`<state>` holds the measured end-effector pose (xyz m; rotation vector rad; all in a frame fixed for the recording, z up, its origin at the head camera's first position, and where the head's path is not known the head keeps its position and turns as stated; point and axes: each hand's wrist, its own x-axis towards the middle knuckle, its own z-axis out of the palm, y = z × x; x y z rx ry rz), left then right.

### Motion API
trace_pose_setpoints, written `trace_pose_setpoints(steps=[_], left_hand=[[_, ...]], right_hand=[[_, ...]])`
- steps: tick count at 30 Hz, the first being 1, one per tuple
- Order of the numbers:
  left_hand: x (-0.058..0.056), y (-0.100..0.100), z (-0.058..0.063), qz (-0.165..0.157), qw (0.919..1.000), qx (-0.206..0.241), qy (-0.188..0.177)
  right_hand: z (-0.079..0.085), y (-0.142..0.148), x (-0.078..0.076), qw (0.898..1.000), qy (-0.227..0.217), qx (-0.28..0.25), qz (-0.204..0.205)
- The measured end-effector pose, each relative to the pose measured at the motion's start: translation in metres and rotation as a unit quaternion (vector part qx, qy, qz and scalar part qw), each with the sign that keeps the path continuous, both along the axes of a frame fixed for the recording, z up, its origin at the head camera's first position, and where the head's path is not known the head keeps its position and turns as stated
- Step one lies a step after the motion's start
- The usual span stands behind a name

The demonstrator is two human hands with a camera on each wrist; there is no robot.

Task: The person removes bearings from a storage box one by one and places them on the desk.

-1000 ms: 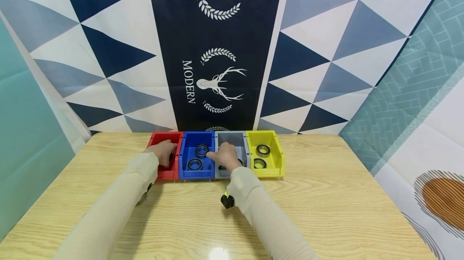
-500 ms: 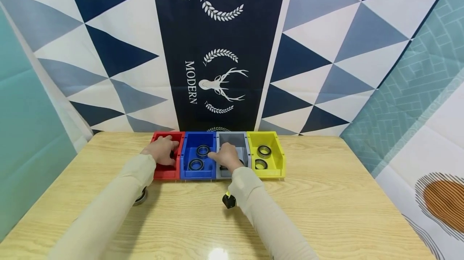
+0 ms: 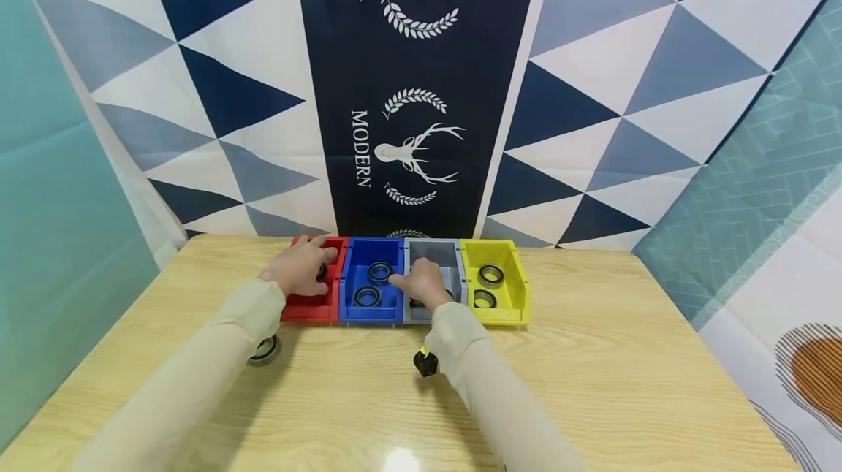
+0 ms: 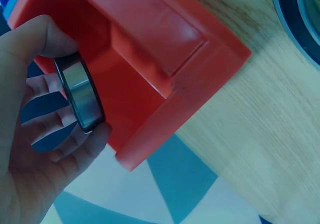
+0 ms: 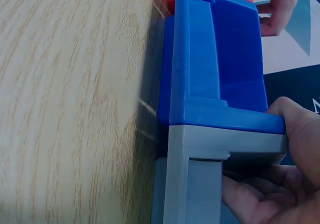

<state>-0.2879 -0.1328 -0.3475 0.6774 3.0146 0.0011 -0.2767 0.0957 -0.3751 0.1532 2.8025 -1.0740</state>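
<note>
My left hand point(image 3: 299, 267) is over the red bin point(image 3: 329, 311), pinching a ball bearing point(image 4: 82, 91) between thumb and fingers. In the left wrist view the bearing stands on edge, its shiny outer ring facing the camera, above the bin's red floor. My right hand point(image 3: 424, 283) reaches into the grey bin point(image 3: 434, 247), its fingers inside. In the right wrist view its thumb point(image 5: 286, 109) lies over on the blue bin's side, so the hand grips the wall between the two bins. Dark rings under this hand are mostly hidden.
The blue bin point(image 3: 355, 256) holds two bearings, and the yellow bin point(image 3: 520, 297) two more. All the bins stand side by side near the wall cloth. A loose bearing point(image 3: 266, 360) lies on the wooden table point(image 3: 355, 399) beside my left sleeve.
My left hand has risen out of the red bin with the bearing, its fingers spreading wider. The head view has shifted slightly left. My right hand stays at the grey bin.
</note>
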Motion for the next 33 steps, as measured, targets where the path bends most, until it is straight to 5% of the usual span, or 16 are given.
trace_pose_setpoints(steps=[8,21,33], left_hand=[[0.008,-0.002,0.015,-0.007,0.9995,-0.029,0.011],[0.031,-0.003,0.031,-0.034,0.9994,0.005,-0.006],[0.063,-0.001,0.034,-0.048,0.9984,0.028,-0.006]], right_hand=[[0.000,-0.002,0.000,1.000,-0.006,-0.002,0.008],[0.003,0.003,0.001,1.000,-0.002,0.005,0.002],[0.003,0.005,0.005,1.000,0.003,0.015,0.003]])
